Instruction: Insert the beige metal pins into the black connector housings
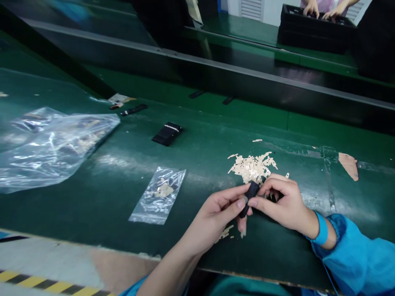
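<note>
A small black oblong part (pixel 252 190) is pinched between the thumb and fingers of my left hand (pixel 220 207), tilted above the green table. My right hand (pixel 282 201) is closed in a pinch against the right side of this part; whatever lies between its fingertips is too small to make out. Just beyond both hands is a loose pile of small pale flat pieces (pixel 251 166). A few more of these pieces (pixel 226 233) lie below my left hand, partly hidden by it.
A small clear zip bag (pixel 160 195) with pale pieces lies left of my hands. Farther left spreads a large clear plastic bag (pixel 61 144). Black parts (pixel 167 134) and a brown scrap (pixel 349 165) rest on the green table (pixel 92 213). Another person's hands (pixel 321 10) are over a black box (pixel 314 31).
</note>
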The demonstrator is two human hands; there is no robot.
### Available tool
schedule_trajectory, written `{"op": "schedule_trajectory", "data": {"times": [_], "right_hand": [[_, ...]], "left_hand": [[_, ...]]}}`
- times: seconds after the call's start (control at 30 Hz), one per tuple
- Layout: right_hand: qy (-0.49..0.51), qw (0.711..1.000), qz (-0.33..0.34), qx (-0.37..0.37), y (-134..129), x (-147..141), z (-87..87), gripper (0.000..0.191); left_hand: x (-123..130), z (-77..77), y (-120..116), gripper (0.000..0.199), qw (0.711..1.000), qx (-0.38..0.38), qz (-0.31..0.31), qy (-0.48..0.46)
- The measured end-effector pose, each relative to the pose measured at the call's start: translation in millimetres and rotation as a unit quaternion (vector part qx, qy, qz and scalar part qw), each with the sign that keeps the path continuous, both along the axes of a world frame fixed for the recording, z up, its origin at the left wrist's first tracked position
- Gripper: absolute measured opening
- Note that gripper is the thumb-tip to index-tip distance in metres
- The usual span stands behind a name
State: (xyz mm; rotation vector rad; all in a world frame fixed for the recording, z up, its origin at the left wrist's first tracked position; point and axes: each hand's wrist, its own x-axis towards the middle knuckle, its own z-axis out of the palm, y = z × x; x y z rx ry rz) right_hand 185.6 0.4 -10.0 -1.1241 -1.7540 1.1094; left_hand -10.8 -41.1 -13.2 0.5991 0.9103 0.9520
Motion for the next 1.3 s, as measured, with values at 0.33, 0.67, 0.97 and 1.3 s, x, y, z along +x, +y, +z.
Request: {"op": "schedule_trajectory", "data": {"times": [0.33, 0.67, 0.97, 1.3], "right_hand": [[0.051, 0.996, 0.022, -0.066, 9.5, 11.7, 13.2, 0.025], [0.085, 0.989, 0.020, -0.119, 11.0, 10.7, 11.3, 0.031], [0.111, 0.964, 0.061, -0.235, 17.0, 13.5, 18.6, 0.039], [0.061, 0.960, 0.106, -0.254, 28.7, 20.6, 15.6, 0.039]], "left_hand": [[-5.3, -0.6, -0.5, 0.045, 0.999, -0.005, -0.032, 0.035], [-6.6, -3.0, -0.4, 0.046, 0.997, 0.012, -0.058, 0.053], [-10.2, 4.5, -1.4, 0.045, 0.991, 0.036, -0.100, 0.084], [-12.5, 6.0, -4.7, 0.032, 0.965, 0.120, -0.115, 0.201]]}}
